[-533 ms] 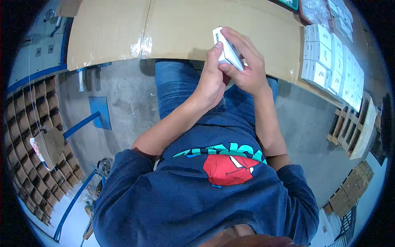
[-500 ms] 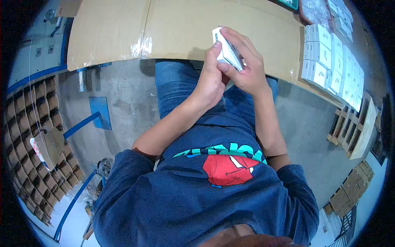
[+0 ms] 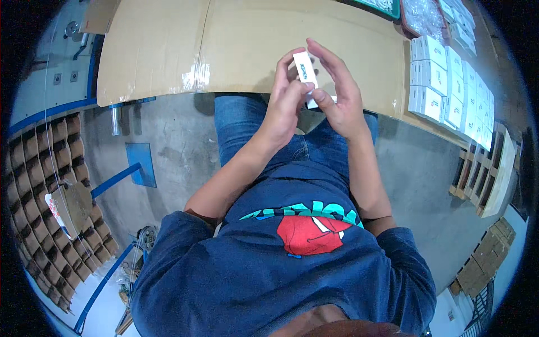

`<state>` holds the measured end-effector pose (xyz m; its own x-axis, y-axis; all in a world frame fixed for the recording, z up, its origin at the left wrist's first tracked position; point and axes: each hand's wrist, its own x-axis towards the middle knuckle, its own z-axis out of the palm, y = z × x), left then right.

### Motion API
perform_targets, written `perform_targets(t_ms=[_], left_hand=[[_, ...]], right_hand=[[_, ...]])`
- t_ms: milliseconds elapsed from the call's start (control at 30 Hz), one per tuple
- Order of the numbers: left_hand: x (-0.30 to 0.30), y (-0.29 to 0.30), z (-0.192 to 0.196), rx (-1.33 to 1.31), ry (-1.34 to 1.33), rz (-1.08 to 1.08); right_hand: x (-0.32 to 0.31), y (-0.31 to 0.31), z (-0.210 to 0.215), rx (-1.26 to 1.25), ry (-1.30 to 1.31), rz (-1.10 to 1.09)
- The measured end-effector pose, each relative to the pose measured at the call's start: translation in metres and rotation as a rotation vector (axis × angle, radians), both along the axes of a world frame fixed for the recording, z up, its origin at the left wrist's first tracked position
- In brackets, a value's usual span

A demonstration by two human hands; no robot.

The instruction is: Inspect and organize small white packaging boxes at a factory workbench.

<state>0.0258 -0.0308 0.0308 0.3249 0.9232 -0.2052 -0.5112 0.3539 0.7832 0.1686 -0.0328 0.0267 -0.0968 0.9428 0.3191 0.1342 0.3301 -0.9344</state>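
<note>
My left hand (image 3: 284, 109) is closed around a small narrow white box (image 3: 305, 68) with dark printing on one side. Its thumb lies across the box's lower part, and its fingers curl behind the far side. A white end piece or flap shows at the bottom of the box, between the two thumbs. Beside the box, my right hand (image 3: 343, 96) has its fingers stretched up and apart from the box. The right thumb tip is at the lower end, apparently touching it. Both hands are above my lap, at the near edge of the cardboard-covered table (image 3: 241, 45).
Stacked white boxes (image 3: 449, 84) stand on the table's right side. Behind them are a tray of clear plastic bags (image 3: 422, 21) and a green tray (image 3: 387, 7). A wooden pallet (image 3: 487, 171) lies at the right; a cardboard divider grid (image 3: 56, 230) stands at the left.
The box has turned from slanted to more upright, its printed side now facing me. My right fingers have come off the box and spread, while my left hand keeps hold.
</note>
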Motion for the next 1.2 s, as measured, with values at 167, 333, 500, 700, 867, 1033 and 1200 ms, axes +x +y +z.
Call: perform_targets(t_ms=[167,333,500,700,867,1033,1200], left_hand=[[0.001,-0.005,0.004,0.039,0.068,0.032],[0.000,-0.003,0.006,-0.185,-0.108,0.066],[-0.010,0.004,0.015,-0.347,-0.127,-0.126],[-0.005,0.001,0.022,-0.348,-0.064,-0.126],[-0.006,-0.002,0.021,-0.320,-0.086,-0.082],[-0.008,-0.004,0.018,-0.296,-0.058,-0.158],[-0.007,-0.003,0.019,-0.267,-0.040,-0.152]], right_hand=[[0.001,-0.003,0.001,-0.120,0.017,0.054],[0.001,-0.004,-0.002,-0.129,0.018,0.057],[-0.001,-0.006,0.013,-0.039,-0.132,0.062],[0.002,-0.006,0.008,0.040,-0.198,0.065],[-0.005,-0.007,0.012,0.015,-0.209,0.011],[-0.002,-0.006,0.008,0.095,-0.239,0.001],[-0.003,-0.005,0.008,0.176,-0.252,0.015]])
